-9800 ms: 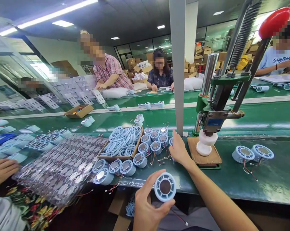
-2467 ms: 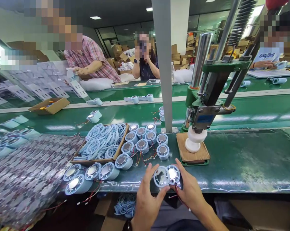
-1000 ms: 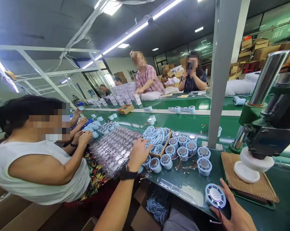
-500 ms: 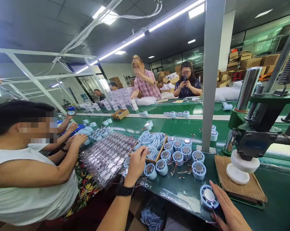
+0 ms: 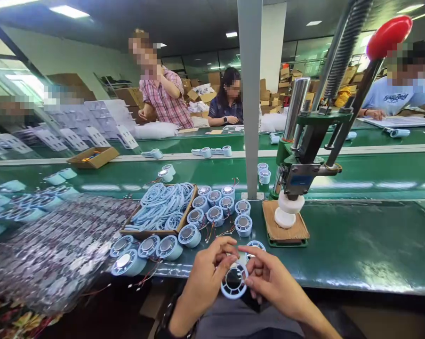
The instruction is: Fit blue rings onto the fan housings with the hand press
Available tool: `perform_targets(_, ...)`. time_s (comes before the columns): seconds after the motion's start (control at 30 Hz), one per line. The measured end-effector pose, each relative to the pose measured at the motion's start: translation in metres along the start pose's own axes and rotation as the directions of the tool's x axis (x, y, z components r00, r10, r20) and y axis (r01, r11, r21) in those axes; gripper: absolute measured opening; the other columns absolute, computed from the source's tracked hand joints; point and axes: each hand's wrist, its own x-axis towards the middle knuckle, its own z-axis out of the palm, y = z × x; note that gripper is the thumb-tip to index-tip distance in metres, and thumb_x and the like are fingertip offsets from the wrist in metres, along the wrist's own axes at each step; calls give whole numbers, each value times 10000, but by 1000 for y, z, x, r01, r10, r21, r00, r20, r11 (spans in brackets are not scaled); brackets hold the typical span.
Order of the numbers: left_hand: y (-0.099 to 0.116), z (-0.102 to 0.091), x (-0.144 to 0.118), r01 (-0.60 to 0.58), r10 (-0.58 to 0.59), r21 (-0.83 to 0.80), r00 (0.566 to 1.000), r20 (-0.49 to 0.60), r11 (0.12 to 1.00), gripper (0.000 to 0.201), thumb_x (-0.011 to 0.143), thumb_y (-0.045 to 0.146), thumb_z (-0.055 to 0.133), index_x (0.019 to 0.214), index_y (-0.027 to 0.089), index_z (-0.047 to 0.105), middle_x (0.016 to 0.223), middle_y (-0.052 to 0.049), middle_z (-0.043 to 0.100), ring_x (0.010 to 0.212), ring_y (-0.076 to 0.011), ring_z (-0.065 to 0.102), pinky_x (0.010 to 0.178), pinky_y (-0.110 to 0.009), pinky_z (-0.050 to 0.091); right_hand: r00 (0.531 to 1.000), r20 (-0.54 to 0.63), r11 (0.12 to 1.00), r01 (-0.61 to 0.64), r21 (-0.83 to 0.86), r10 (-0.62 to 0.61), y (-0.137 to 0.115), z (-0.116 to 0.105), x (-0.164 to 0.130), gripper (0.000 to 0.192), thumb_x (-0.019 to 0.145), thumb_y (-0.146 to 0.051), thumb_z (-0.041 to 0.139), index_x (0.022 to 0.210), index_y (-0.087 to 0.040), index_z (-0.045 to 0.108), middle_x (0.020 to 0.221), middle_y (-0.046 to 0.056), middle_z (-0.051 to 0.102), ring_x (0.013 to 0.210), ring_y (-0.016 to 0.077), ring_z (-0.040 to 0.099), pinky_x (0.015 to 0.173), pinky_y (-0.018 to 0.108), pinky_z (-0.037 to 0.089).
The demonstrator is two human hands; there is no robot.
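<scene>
I have both hands, left (image 5: 207, 270) and right (image 5: 268, 278), pinched around a pale blue ring (image 5: 234, 281) just off the bench (image 5: 356, 245) edge; I judge I'm fitting it, and next I'd seat it squarely on the housing (image 5: 254, 246)

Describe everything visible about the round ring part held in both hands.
The ring part is a pale blue plastic circle with a dark centre and thin ribs on its rim. It faces the camera, tilted slightly, held above the lap at the near edge of the green bench. The left hand and right hand pinch its edges with their fingers.
</scene>
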Motion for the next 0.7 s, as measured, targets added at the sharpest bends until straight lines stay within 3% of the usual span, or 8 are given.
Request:
perform_targets(0.1, -8, 4, -12, -60, 60, -1, 992, -114, 998, 392, 935, 504, 574, 1144, 175, 605, 973, -74, 729, 678, -159, 661, 615, -255, 532, 996, -85, 976, 24, 217, -6, 10, 4, -4, 643, 749, -449, 805, 1303, -208, 583, 815, -24, 589, 573, 81, 635, 542, 196, 536)
perform_targets(0.27, -36, 27, -45, -99, 130, 134, 960, -248, 986, 559, 914, 515, 633, 1373, 211, 538, 1238, -121, 702, 1019, -245, 707, 886, -340, 572, 972, -234, 910, 106, 401, -11, 23, 14, -11, 663, 710, -450, 862, 1256, -210, 572, 852, -4, 648, 681, 108, 698, 666, 228, 583)
perform_targets(0.47, -50, 35, -55, -87, 117, 127, 960, -255, 988, 522, 930, 517, 608, 1381, 253, 597, 1304, -94, 696, 1118, -264, 697, 1031, -372, 535, 982, -183, 915, 109, 389, -40, 15, 17, -13, 558, 779, -509, 798, 1141, -191, 518, 751, 12, 704, 630, 89, 663, 626, 180, 535)
perform_targets(0.7, -50, 32, -59, -79, 103, 108, 966, -238, 991, 602, 916, 525, 614, 1425, 209, 561, 1336, -131, 675, 1150, -293, 691, 1032, -397, 542, 973, -224, 952, 112, 285, -47, 13, 18, -17, 515, 825, -530, 745, 1093, -187, 470, 670, 15, 713, 575, 94, 648, 620, 179, 501)
